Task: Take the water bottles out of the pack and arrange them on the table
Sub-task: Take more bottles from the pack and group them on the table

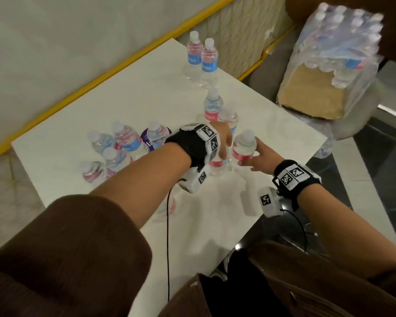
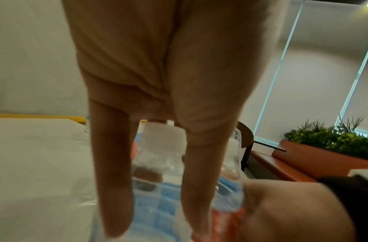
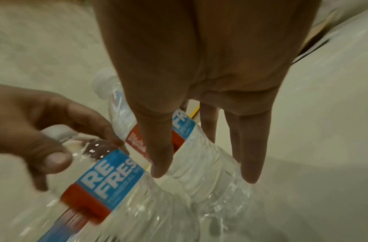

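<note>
Clear water bottles with red and blue labels stand on the white table (image 1: 128,106). My left hand (image 1: 223,140) grips one bottle (image 1: 216,164) near its shoulder; its white cap (image 2: 163,139) shows between my fingers (image 2: 112,180). Right beside it, my right hand (image 1: 258,156) holds a second bottle (image 1: 244,145), fingers (image 3: 158,147) lying down its side (image 3: 201,163). The two bottles stand close together at the table's near right. The plastic-wrapped pack (image 1: 338,49) sits on a chair to the right of the table.
Several bottles cluster at the table's left (image 1: 119,145), two stand at the far corner (image 1: 201,56), and two more (image 1: 215,106) just beyond my hands. A yellow-edged wall ledge (image 1: 101,81) runs behind. The table's right edge drops to dark floor (image 1: 375,156).
</note>
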`<state>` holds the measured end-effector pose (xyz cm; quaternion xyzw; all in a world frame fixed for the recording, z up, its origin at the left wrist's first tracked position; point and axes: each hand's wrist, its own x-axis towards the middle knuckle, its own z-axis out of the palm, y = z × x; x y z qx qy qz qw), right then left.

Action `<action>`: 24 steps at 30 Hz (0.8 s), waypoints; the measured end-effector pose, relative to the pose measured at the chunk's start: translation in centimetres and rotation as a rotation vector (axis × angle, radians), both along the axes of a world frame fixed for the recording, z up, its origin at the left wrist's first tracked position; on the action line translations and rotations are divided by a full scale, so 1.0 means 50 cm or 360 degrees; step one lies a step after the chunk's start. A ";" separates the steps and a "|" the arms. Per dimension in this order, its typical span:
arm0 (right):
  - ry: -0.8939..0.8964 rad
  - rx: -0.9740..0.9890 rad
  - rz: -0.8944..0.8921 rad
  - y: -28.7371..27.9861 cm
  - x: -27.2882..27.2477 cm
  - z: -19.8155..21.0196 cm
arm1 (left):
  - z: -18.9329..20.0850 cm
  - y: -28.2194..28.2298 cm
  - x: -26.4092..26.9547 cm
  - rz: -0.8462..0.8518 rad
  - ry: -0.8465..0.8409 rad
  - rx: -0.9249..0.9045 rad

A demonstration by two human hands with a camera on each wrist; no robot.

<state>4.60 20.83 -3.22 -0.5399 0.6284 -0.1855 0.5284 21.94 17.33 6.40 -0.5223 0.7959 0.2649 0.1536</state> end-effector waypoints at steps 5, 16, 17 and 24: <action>0.0002 0.0032 0.0527 0.081 0.103 -0.002 | 0.007 0.003 0.112 0.0051 -0.0346 0.0165; 0.0013 -0.0106 0.0878 0.154 0.283 0.004 | 0.027 0.015 0.224 0.0169 -0.0570 0.0345; 0.0018 -0.0106 0.0899 0.154 0.289 0.004 | 0.025 0.015 0.231 0.0199 -0.0552 0.0343; 0.0167 0.0131 0.0768 0.097 0.217 0.003 | 0.046 0.007 0.193 0.0184 -0.0487 0.0070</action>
